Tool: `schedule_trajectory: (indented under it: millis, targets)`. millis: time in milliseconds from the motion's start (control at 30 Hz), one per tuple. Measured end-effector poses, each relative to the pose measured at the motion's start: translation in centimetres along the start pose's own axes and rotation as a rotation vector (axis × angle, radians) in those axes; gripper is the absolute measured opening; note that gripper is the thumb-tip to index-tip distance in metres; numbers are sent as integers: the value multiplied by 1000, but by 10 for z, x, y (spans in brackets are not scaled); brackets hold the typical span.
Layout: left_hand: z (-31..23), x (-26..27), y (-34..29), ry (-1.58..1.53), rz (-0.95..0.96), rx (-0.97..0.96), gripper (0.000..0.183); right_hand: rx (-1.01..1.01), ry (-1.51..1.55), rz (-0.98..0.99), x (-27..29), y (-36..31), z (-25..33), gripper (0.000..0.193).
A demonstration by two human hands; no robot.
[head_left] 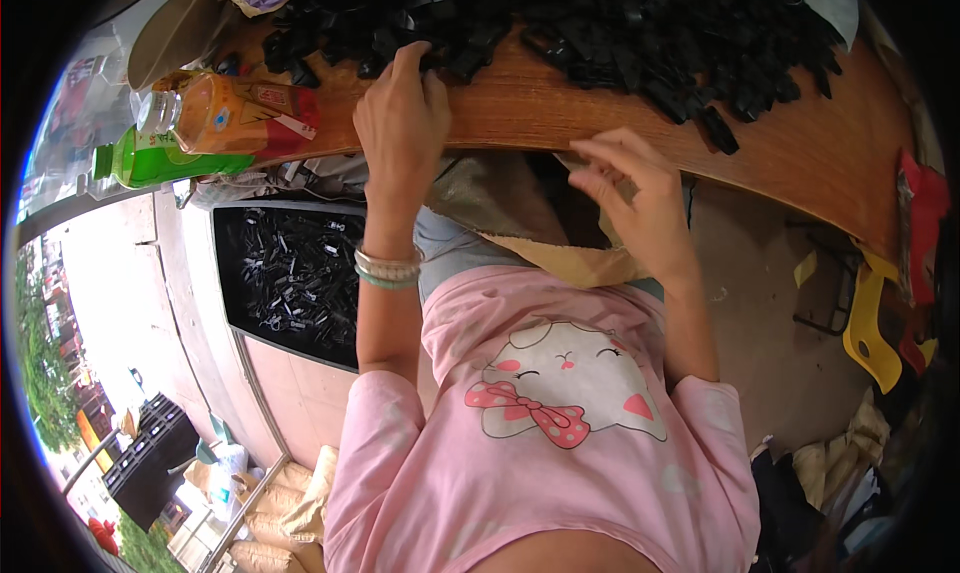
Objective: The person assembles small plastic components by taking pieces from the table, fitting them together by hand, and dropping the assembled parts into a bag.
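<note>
My left hand (400, 118) reaches over the wooden table (490, 113) to the near edge of a heap of small black plastic pieces (400, 18). Its fingers are bent downward and closed at the heap; whatever they grip is hidden. My right hand (640, 188) hangs just off the table's near edge, above my lap. Its thumb and fingers stand apart, and I see nothing between them. A second heap of black pieces (690, 48) spreads over the right part of the table, with a loose piece (718, 130) at its near edge.
An orange drink bottle (235, 113) and a green bottle (170, 158) lie at the table's left edge. Below, on the left, stands a black bin (290, 283) of small black pieces. Tan cloth (570, 258) covers part of my lap. A yellow strip (868, 323) hangs at the right.
</note>
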State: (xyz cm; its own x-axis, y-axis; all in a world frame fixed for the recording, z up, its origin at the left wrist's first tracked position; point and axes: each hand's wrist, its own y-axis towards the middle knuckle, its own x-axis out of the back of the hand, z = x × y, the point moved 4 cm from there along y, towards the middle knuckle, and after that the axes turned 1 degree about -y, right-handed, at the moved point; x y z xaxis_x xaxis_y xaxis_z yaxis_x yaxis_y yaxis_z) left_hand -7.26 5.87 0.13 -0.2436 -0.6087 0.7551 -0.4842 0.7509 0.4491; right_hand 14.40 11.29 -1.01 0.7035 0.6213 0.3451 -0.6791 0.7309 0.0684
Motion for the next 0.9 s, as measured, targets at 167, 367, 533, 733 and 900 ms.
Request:
schedule_trajectory:
  millis: [167,367,533,733,900]
  targets:
    - [1,-4,6,132,-69,-225,19,377,-771,-430,12,33,11,23]
    - [-4,-2,-19,-144,-223,-251,19,435,-927,-385,4,33,5,25]
    - [2,-2,-28,-243,-314,-304,18,512,-823,-372,-6,28,-5,28]
    - [-12,-1,-30,-584,1,130,26,507,-479,-407,-1,29,-2,31]
    - [-35,3,-32,-843,314,220,29,562,-106,-284,-6,34,29,30]
